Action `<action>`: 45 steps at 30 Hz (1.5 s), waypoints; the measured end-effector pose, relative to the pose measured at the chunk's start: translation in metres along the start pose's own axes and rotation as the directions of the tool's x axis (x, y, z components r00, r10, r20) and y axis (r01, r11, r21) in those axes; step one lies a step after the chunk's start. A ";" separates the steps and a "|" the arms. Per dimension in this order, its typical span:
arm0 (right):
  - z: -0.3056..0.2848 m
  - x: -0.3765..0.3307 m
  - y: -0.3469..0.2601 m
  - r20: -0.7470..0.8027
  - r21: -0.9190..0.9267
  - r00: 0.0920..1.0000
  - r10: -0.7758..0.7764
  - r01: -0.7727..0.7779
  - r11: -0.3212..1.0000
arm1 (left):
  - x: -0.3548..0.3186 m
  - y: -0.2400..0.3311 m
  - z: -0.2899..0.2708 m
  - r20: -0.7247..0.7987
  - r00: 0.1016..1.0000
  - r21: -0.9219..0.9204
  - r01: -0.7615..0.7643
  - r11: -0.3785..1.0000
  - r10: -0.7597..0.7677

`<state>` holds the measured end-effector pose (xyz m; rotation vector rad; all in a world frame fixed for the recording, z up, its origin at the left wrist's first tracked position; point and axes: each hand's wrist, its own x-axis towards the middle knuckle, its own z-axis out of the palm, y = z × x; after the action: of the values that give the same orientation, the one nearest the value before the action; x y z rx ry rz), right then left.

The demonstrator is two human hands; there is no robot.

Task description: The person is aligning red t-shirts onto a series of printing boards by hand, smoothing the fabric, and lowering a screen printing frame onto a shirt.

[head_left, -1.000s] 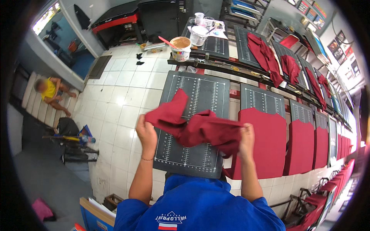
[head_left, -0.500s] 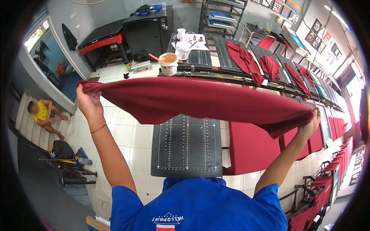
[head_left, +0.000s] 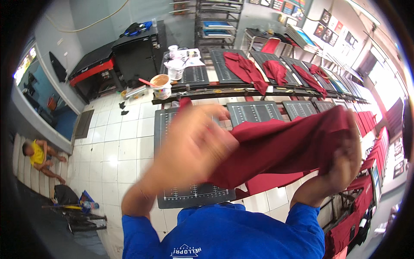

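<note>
A length of dark red cloth (head_left: 280, 146) hangs in folds between my two hands, over the near black platen (head_left: 196, 194) with its white ruled scales. My right hand (head_left: 343, 164) grips its bunched right end. My left hand (head_left: 194, 146), smeared by motion, is closed with bent fingers at the cloth's left part. A small tuft of the same cloth (head_left: 185, 102) sticks out beyond that hand. Much of the near platen is hidden behind my left hand and the cloth.
More platens (head_left: 254, 112) run off to the right. On the back row lie crumpled red cloths (head_left: 246, 71) and a tub of brown paste (head_left: 161, 88) with a red-handled tool. A person in yellow (head_left: 41, 155) sits on steps at left.
My left hand has swung right and nearer, toward the middle. The cloth, stretched wide before, now sags and folds between my hands. The view has shifted slightly.
</note>
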<state>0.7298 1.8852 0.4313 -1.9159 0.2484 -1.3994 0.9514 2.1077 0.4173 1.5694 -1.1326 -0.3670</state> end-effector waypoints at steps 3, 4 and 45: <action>0.048 0.001 -0.059 0.427 -0.382 0.884 0.189 -0.013 0.924 | -0.016 0.030 0.069 0.010 0.907 0.173 -0.417 0.892 0.421; 0.050 0.007 -0.069 0.503 -0.427 0.834 0.225 0.014 0.904 | -0.002 0.029 0.081 -0.023 0.905 0.119 -0.419 0.900 0.424; 0.003 0.138 0.066 0.212 -0.557 0.943 -0.256 0.332 0.761 | -0.059 0.037 -0.259 -0.755 0.537 0.504 0.106 0.857 0.377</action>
<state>0.8023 1.7645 0.4901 -2.6452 0.3644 -1.5132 1.0954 2.3096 0.5192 1.7451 -0.5543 0.8370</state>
